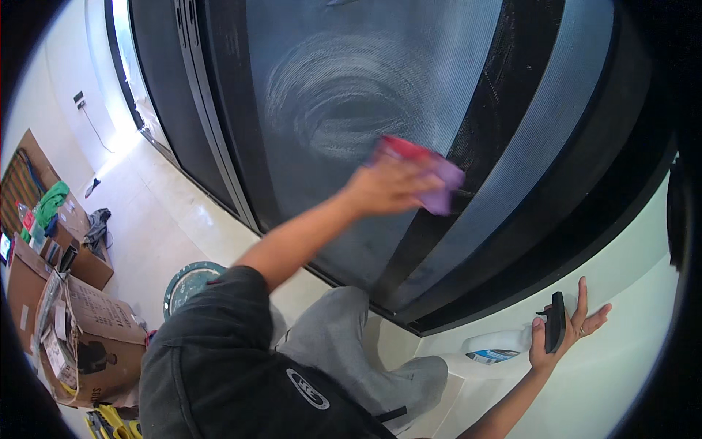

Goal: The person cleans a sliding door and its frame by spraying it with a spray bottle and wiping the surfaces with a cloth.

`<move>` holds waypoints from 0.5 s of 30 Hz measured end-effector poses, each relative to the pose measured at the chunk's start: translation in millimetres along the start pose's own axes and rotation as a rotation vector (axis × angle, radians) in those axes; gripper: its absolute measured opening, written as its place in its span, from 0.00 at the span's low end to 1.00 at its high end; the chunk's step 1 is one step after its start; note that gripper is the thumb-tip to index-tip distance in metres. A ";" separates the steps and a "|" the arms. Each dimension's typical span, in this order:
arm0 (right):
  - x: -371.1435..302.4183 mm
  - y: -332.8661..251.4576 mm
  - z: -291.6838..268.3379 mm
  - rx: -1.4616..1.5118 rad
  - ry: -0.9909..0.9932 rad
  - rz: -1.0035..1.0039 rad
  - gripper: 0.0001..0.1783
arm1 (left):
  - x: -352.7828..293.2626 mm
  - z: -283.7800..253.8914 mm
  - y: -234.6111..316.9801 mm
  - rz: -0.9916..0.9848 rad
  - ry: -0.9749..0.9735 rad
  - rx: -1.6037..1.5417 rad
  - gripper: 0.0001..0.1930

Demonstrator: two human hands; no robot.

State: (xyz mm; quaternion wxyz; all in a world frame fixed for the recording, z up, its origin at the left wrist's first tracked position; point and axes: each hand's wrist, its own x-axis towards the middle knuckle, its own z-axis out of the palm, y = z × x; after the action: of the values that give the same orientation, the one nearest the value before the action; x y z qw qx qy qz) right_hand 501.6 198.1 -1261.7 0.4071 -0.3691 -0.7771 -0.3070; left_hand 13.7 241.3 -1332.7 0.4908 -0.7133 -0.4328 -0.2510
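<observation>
A purple and red cloth (444, 192) is grasped under the bent fingers of the left hand (387, 186) and is held over the dark panel (307, 186); both are slightly blurred. It seems to be kept bunched so that pressure can be spread through the fingers. Whitish swirls (351, 88) are seen on the panel, just beyond and to the left of that hand.

The right hand (575, 329) is spread beside the pale wall (636, 304), perhaps so that the body can be steadied. A spray bottle (479, 342) is carried on its side just left of this hand, its black trigger head (558, 322) being lodged between thumb and fingers, probably so that it is kept within reach. Whether it is firmly clenched there cannot be told.

Between the hands, the space below is taken up by knees in grey trousers (329, 329), by which closer standing may be hindered. Part of the panel is hidden by the left forearm. Well left of the left hand, a round green lid (191, 282) is partly covered by the sleeve, and farther left a filled cardboard box (110, 329) and a green cloth bundle (51, 203) are seen
</observation>
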 end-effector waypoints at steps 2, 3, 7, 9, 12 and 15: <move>-0.5 -0.3 -2.5 -0.060 0.026 0.023 0.29 | -48.3 -18.3 -86.0 -0.283 -0.001 0.024 0.37; 2.7 -1.7 -2.0 -0.055 0.027 0.023 0.29 | -60.7 -33.8 -137.6 -0.433 0.138 0.038 0.33; 5.1 -2.5 -4.6 -0.037 0.027 -0.001 0.29 | -1.7 -59.2 -230.5 -0.619 0.326 0.440 0.27; 5.4 -0.4 -1.6 -0.048 0.023 0.000 0.29 | 67.2 -25.7 -146.0 -0.437 0.521 0.194 0.31; 3.1 -2.6 -11.1 -0.058 -0.014 -0.007 0.29 | 25.5 -20.5 9.3 -0.265 0.089 -0.138 0.32; 8.0 -7.1 -2.9 -0.023 -0.006 -0.017 0.29 | -113.5 4.0 -18.8 -0.299 -0.008 -0.037 0.34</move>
State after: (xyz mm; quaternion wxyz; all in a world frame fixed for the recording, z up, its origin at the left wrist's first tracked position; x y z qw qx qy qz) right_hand 493.7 194.6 -1254.7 0.3977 -0.3680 -0.7778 -0.3184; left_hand -59.6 205.6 -1414.1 0.4330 -0.6509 -0.5313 -0.3265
